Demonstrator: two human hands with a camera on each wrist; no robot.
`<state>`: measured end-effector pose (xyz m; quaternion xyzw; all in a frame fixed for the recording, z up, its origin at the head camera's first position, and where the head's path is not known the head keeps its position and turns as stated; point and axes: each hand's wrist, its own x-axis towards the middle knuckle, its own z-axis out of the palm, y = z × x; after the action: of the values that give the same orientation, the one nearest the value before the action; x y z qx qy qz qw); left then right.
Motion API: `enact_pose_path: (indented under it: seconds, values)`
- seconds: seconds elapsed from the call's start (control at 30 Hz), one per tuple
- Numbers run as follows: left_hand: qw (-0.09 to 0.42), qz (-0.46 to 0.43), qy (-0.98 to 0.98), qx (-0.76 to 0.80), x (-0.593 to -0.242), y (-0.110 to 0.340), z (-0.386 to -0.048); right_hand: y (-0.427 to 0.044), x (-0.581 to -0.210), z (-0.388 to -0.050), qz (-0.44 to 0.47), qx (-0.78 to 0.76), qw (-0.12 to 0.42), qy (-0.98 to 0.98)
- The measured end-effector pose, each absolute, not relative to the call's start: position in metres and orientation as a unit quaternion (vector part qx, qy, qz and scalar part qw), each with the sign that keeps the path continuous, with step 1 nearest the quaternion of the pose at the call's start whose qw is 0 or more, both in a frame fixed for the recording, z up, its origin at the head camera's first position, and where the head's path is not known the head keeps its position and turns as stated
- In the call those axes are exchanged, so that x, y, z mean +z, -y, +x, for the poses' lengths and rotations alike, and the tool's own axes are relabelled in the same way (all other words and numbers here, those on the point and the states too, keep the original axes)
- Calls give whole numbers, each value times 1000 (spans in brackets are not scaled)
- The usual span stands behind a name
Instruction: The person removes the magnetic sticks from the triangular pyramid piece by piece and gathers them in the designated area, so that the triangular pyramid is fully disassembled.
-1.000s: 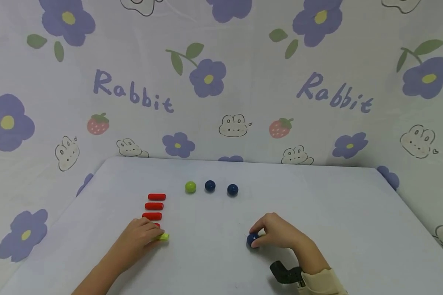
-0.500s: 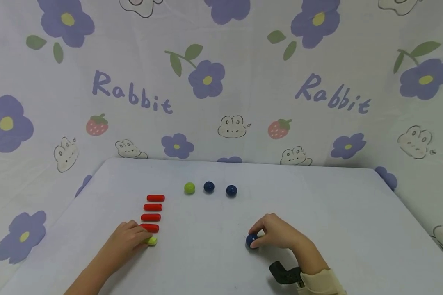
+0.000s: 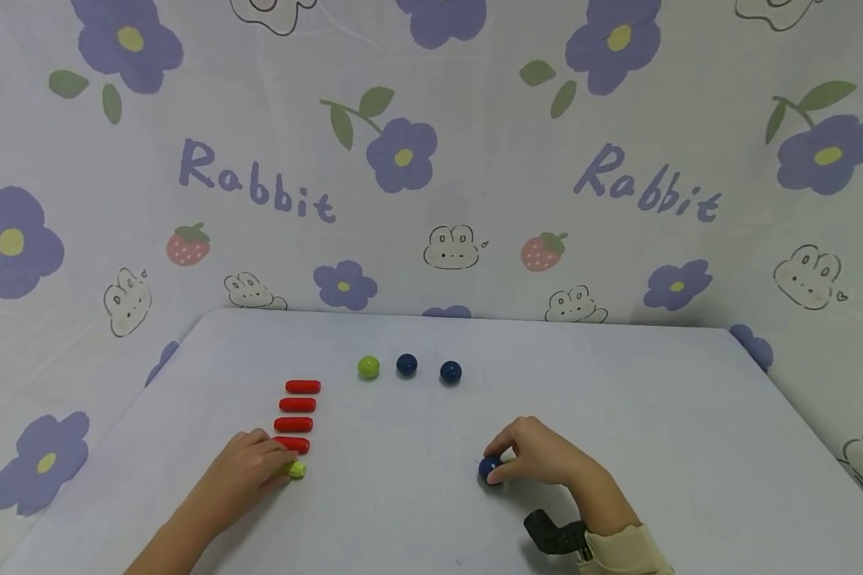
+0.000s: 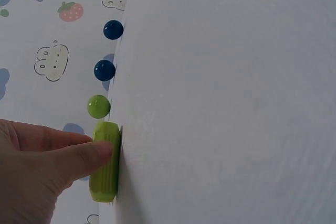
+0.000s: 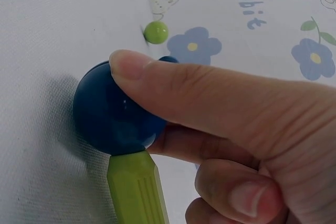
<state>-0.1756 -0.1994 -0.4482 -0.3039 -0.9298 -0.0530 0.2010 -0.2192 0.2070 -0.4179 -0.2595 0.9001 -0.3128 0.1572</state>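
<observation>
Pinched between thumb and finger, a short green rod (image 4: 105,182) lies flat on the table in my left hand (image 3: 244,475). It sits just in front of the nearest of several red rods (image 3: 293,425), which form a column. My right hand (image 3: 542,454) pinches a dark blue ball (image 5: 113,116) resting on the table. A second green rod (image 5: 137,190) has its end against that ball in the right wrist view. In the head view, this rod is mostly hidden by the fingers.
At the back of the white table (image 3: 618,383) stand a green ball (image 3: 368,367) and two dark blue balls, one in the middle (image 3: 406,365) and one at the right (image 3: 451,372). A patterned cloth (image 3: 503,192) hangs behind the table. A black wrist mount (image 3: 557,533) is on my right wrist.
My left hand has moved left and slightly nearer with the green rod, uncovering more of the nearest red rod. My right hand stays in place on the blue ball.
</observation>
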Motion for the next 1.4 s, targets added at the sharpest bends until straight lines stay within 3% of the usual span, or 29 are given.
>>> enact_pose_path:
  seconds: [0.5, 0.9, 1.4]
  values:
    - [190, -340, 918, -78, -433, 149, -172, -203, -418, -218, -262, -317, 149, -899]
    - [96, -385, 904, -161, -431, 61, -178, -206, -421, -219, -259, -316, 146, -901]
    - [96, -374, 914, -124, -435, 4, -193, -210, -425, -223, -276, -316, 155, -894]
